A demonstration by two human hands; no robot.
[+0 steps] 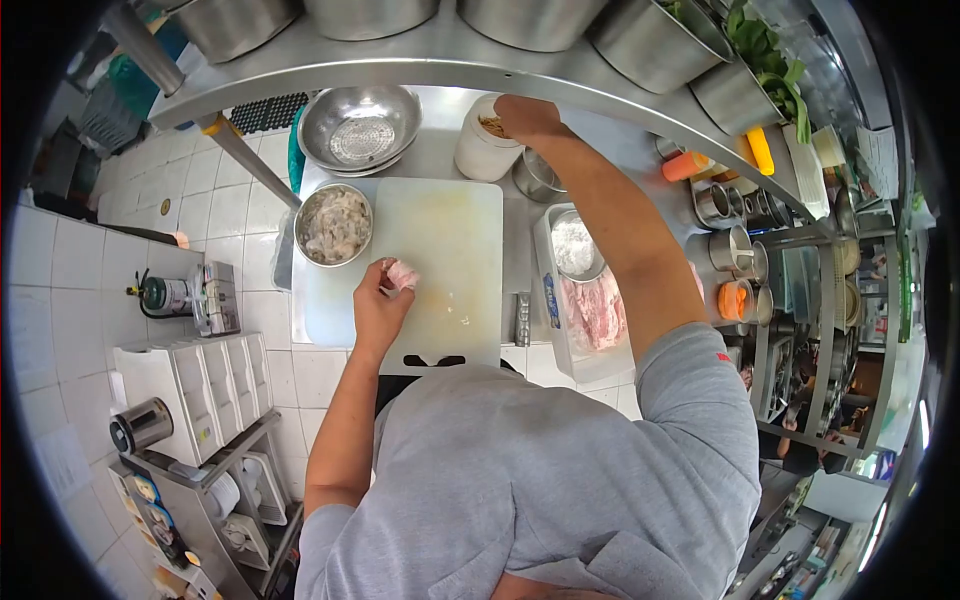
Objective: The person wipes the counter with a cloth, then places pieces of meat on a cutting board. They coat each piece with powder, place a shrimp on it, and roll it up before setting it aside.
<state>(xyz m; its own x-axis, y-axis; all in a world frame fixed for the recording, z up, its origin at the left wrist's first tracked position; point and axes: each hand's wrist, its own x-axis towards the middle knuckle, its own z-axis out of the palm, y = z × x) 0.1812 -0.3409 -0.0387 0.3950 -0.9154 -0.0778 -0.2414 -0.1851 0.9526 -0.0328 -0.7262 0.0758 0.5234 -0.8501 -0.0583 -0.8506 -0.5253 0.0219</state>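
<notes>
Meat piece [403,274], one: pinched in left hand [379,297] over cutting board [455,255].
One jar [484,155] beyond board, at right hand [530,120]; cannot tell grip.

I can read no text here; the blue label [552,301] on the plastic tub [594,369] is too small.

Left grip [382,308] holds pink piece [402,275]; right grip [530,119] at white jar [485,152].
</notes>
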